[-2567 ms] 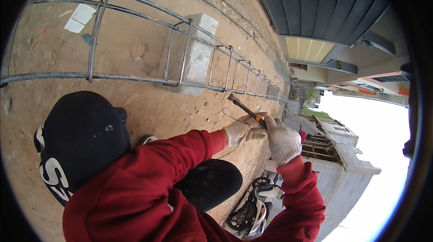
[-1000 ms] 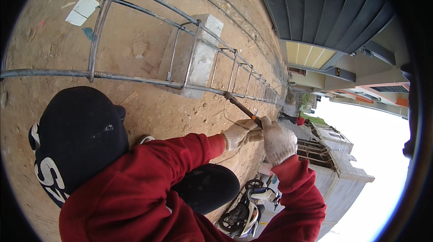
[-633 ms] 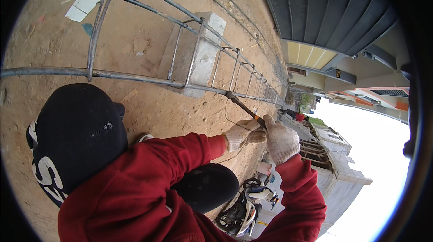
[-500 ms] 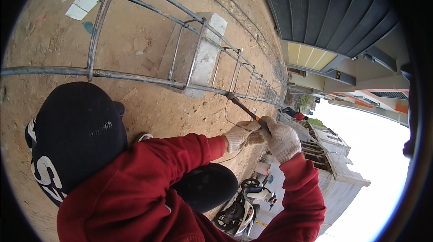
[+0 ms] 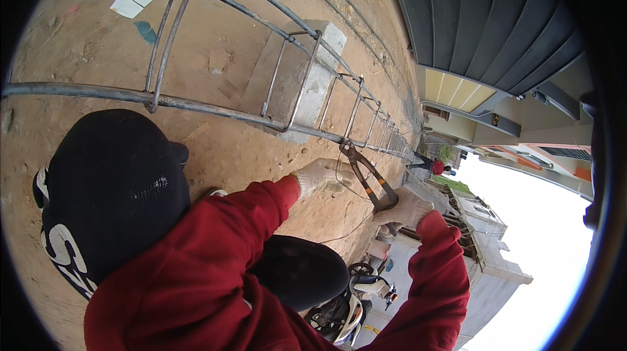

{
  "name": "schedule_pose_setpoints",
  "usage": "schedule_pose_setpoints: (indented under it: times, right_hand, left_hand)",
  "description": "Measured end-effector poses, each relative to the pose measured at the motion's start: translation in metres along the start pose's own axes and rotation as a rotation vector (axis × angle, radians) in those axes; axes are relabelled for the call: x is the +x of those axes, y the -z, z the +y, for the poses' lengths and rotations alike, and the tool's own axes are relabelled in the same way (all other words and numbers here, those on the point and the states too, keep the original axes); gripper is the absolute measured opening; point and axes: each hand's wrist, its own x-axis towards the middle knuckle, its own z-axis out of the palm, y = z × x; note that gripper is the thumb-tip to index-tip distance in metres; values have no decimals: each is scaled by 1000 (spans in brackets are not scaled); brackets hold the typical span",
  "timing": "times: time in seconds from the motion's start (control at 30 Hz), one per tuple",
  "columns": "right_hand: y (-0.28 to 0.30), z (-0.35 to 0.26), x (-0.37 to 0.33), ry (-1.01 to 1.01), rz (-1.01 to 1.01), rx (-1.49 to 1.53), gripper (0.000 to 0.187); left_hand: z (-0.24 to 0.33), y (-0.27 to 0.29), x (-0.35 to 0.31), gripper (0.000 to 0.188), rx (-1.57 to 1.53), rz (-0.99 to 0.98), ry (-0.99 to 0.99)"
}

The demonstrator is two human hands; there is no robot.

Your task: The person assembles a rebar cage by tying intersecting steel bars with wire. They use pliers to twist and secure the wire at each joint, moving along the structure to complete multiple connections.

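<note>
On sandy ground beside a dark corrugated wall, a long rebar cage (image 5: 274, 106) rests on a concrete block (image 5: 297, 80). The right hand (image 5: 405, 208), fingers clamped on the pincers (image 5: 366, 171), brings the tool's jaws to a bar; the left hand (image 5: 320, 176), fingers curled, appears to steady thin tie wire (image 5: 346, 184). Twisting snugly without over-tightening seems wise.

Both gloved hands out ahead of us, red sleeves reaching forward.

Our left hand (image 5: 321, 176) was in a pale work glove, its arm in a red sleeve stretched forward from the lower left, fingers (image 5: 339, 169) curled loosely with the palm turned down. Our right hand (image 5: 406, 208), gloved the same, sat just beside and a little lower, its fingers closed in a tight grip, wrist bent, the red forearm rising from the lower edge.
</note>
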Motion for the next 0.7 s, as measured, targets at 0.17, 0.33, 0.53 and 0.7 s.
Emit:
schedule_pose_setpoints:
  times: [0.17,0.33,0.53,0.7]
  right_hand:
    - [34,16,18,-91,-364,315,24]
    - [14,6,7,-99,-177,233,46]
    - [-62,-6,-19,157,1072,-1051,61]
    - [-58,3,-4,-122,889,-1025,27]
  left_hand:
    - [6,-28,13,51,-477,-227,-251]
    - [-3,-65,41,29,-681,-341,-487]
    - [-12,-77,58,15,-876,-274,-555]
    - [-4,-84,46,24,-963,-224,-453]
